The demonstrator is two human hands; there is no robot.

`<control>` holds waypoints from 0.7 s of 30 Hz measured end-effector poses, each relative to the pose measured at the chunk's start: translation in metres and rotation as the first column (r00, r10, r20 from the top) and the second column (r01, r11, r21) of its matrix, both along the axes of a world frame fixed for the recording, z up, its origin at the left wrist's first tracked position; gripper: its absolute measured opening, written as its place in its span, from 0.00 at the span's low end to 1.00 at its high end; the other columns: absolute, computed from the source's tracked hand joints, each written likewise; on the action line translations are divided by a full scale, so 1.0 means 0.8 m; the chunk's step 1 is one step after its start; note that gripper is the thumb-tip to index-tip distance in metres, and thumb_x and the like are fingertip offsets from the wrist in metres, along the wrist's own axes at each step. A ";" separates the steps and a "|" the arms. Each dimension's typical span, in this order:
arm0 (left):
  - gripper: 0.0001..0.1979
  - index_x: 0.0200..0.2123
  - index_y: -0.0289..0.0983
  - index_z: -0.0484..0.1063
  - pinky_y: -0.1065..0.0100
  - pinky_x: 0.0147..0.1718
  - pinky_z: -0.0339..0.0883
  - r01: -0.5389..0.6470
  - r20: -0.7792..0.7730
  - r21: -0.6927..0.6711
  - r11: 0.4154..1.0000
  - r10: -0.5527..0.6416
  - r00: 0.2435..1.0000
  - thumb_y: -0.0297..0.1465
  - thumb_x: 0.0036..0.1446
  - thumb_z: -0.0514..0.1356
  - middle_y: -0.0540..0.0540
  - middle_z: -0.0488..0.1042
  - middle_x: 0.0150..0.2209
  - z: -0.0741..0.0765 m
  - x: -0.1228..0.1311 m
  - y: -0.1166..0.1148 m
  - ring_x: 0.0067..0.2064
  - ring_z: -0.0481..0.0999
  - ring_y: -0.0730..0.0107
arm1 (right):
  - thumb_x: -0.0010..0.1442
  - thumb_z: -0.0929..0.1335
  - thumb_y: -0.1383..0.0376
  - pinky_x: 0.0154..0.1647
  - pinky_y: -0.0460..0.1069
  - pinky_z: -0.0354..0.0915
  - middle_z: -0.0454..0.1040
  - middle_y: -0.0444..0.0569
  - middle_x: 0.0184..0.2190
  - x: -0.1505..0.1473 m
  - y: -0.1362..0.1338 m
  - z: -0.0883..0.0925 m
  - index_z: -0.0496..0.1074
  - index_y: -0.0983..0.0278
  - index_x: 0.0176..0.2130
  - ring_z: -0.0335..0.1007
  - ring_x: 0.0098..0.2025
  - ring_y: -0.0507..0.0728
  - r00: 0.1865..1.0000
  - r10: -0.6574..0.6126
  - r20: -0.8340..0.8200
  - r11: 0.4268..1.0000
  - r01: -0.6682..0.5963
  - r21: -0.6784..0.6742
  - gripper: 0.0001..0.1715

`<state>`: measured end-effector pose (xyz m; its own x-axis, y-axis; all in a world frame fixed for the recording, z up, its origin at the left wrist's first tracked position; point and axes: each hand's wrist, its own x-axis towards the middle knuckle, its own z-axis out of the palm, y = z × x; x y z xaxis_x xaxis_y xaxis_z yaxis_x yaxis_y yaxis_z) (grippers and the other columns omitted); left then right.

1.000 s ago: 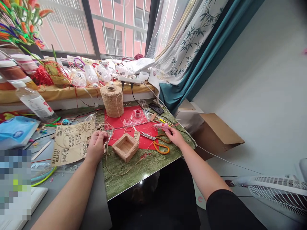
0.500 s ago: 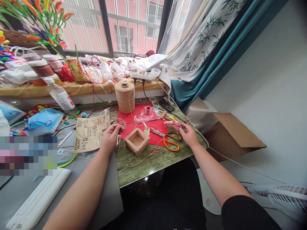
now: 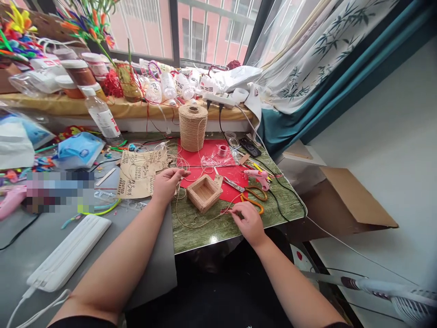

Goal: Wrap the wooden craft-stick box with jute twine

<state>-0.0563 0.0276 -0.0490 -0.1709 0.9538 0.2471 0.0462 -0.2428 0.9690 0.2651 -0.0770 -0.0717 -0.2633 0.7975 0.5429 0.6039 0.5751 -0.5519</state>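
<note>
A small square wooden box (image 3: 204,192) wrapped in jute sits on the red mat (image 3: 198,159). My left hand (image 3: 166,182) lies just left of the box, fingers closed on loose jute twine (image 3: 191,223). My right hand (image 3: 248,217) rests on the green table (image 3: 218,230) in front of the box, fingertips pinching the twine's end near the orange-handled scissors (image 3: 251,196). A pink glue gun (image 3: 256,176) lies beyond the scissors. A big spool of jute twine (image 3: 193,127) stands at the back of the mat.
Brown abrasive-paper sheets (image 3: 138,173) lie left of my left hand. Bottles, jars and pipe-cleaner flowers crowd the windowsill (image 3: 102,109). A power strip (image 3: 218,99), a phone (image 3: 250,147), a white flat case (image 3: 68,253), a cardboard box (image 3: 341,200) and a fan (image 3: 403,291) are nearby.
My right hand left the pink glue gun and came down to the twine in front of the box. The view swung left; my left hand stayed by the box.
</note>
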 end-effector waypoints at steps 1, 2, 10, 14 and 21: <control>0.15 0.36 0.38 0.82 0.60 0.42 0.75 -0.006 0.004 -0.002 1.000 0.006 1.000 0.45 0.61 0.67 0.41 0.86 0.39 0.000 -0.001 0.000 0.38 0.82 0.60 | 0.68 0.71 0.67 0.45 0.60 0.73 0.80 0.50 0.35 -0.001 0.002 -0.002 0.76 0.57 0.38 0.77 0.40 0.63 0.999 -0.004 -0.032 1.000 0.004 -0.008 0.05; 0.15 0.36 0.38 0.83 0.59 0.43 0.75 -0.010 0.010 -0.003 1.000 0.010 1.000 0.44 0.61 0.67 0.41 0.86 0.40 0.000 -0.002 0.001 0.40 0.83 0.60 | 0.68 0.72 0.66 0.45 0.60 0.73 0.80 0.50 0.35 -0.001 0.004 -0.003 0.76 0.57 0.38 0.77 0.39 0.63 0.999 -0.002 -0.053 1.000 0.000 -0.023 0.05; 0.16 0.38 0.38 0.85 0.58 0.46 0.76 0.023 0.010 -0.019 1.000 -0.023 1.000 0.46 0.60 0.69 0.39 0.86 0.41 -0.004 -0.002 0.002 0.44 0.84 0.56 | 0.68 0.71 0.66 0.57 0.66 0.71 0.82 0.54 0.49 -0.004 0.008 -0.001 0.78 0.57 0.51 0.76 0.53 0.67 0.981 0.137 0.134 0.990 -0.133 -0.043 0.12; 0.22 0.45 0.38 0.84 0.56 0.48 0.76 0.107 0.022 -0.014 0.994 -0.106 0.994 0.50 0.60 0.68 0.38 0.86 0.44 -0.002 0.003 0.002 0.46 0.85 0.55 | 0.69 0.67 0.70 0.64 0.71 0.64 0.81 0.55 0.51 -0.012 0.014 0.000 0.78 0.58 0.52 0.73 0.57 0.68 0.934 0.165 0.316 0.986 -0.166 -0.025 0.16; 0.22 0.25 0.37 0.76 0.68 0.29 0.70 0.067 0.088 0.070 0.995 -0.073 0.993 0.49 0.60 0.68 0.47 0.77 0.23 0.013 -0.010 -0.013 0.24 0.75 0.71 | 0.70 0.66 0.71 0.59 0.63 0.71 0.82 0.51 0.42 -0.016 0.010 0.062 0.76 0.58 0.51 0.78 0.45 0.62 0.909 0.285 0.305 0.955 -0.295 -0.015 0.15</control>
